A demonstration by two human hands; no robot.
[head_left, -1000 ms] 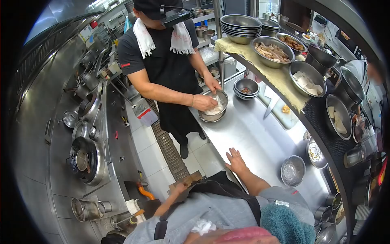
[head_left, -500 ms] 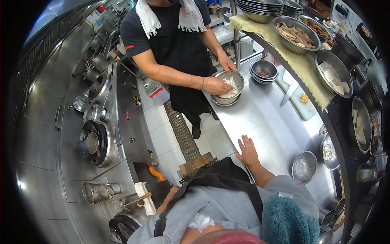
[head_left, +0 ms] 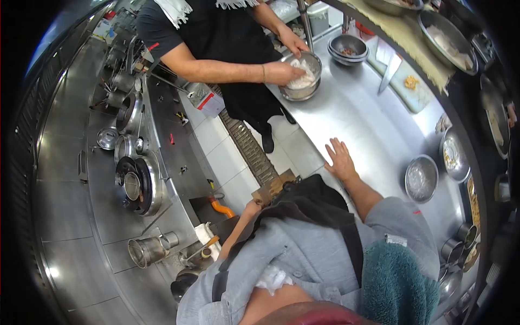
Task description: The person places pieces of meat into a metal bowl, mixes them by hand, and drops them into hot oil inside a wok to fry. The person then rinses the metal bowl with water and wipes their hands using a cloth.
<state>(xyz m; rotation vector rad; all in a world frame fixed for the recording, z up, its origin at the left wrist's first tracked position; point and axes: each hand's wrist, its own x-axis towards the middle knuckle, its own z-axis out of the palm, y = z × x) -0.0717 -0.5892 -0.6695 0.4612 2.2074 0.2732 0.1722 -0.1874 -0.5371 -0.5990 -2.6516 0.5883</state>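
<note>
My right hand (head_left: 341,160) lies flat on the near edge of the steel counter (head_left: 374,130), fingers stretched out, holding nothing. My left hand (head_left: 252,208) hangs low beside my black apron (head_left: 309,200); its fingers are partly hidden, so I cannot make out their pose. Right of my right hand stands a metal bowl (head_left: 421,179) with a whitish film inside. Across the counter corner, a co-worker's hand (head_left: 284,73) is in a steel bowl (head_left: 303,96) of white, wet-looking food, while their other hand (head_left: 292,40) steadies the rim.
Stacked bowls (head_left: 348,50) stand near a cleaver (head_left: 390,73) and a cutting board (head_left: 414,95) with a yellowish piece. A shelf (head_left: 411,49) with food bowls overhangs the right side. Stoves with pans (head_left: 132,187) line the left. A floor drain grate (head_left: 244,135) runs between.
My view has tilted and shifted, so more of my left forearm and hand shows. My right hand stays flat on the counter. The co-worker's hands remain at the bowl.
</note>
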